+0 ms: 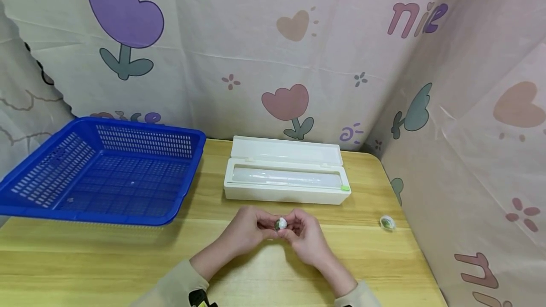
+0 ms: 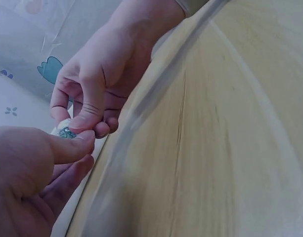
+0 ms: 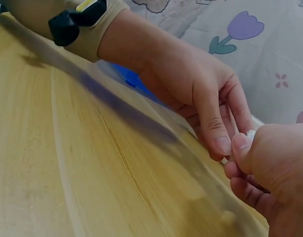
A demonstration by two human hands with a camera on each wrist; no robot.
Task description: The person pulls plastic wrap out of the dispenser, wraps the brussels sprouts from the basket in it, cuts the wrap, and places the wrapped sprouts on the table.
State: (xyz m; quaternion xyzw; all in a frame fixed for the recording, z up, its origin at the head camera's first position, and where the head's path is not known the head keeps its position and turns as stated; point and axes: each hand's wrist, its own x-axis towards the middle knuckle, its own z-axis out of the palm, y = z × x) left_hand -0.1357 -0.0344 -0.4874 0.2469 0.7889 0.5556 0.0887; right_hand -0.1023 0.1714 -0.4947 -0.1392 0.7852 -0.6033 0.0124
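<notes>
Between both hands is a small green-and-white round item [image 1: 280, 224], apparently wrapped in clear film; its exact kind cannot be made out. My left hand [image 1: 246, 232] pinches it from the left with thumb and fingers. From the other side my right hand [image 1: 308, 237] pinches it too, thumb tips nearly meeting. In the left wrist view a patterned green patch of the item [image 2: 66, 132] shows between the fingers. Only a white bit of it [image 3: 250, 134] peeks out in the right wrist view. Just beyond the hands stands an opened white dispenser box [image 1: 286, 194] holding a roll of clear film [image 1: 286, 177].
A similar film-wrapped green-and-white item [image 1: 387, 223] lies near the right edge of the wooden table [image 1: 273, 278]. On the left sits a large blue plastic basket [image 1: 170, 217] with slotted walls. A printed curtain [image 1: 239, 22] hangs behind and along the right side.
</notes>
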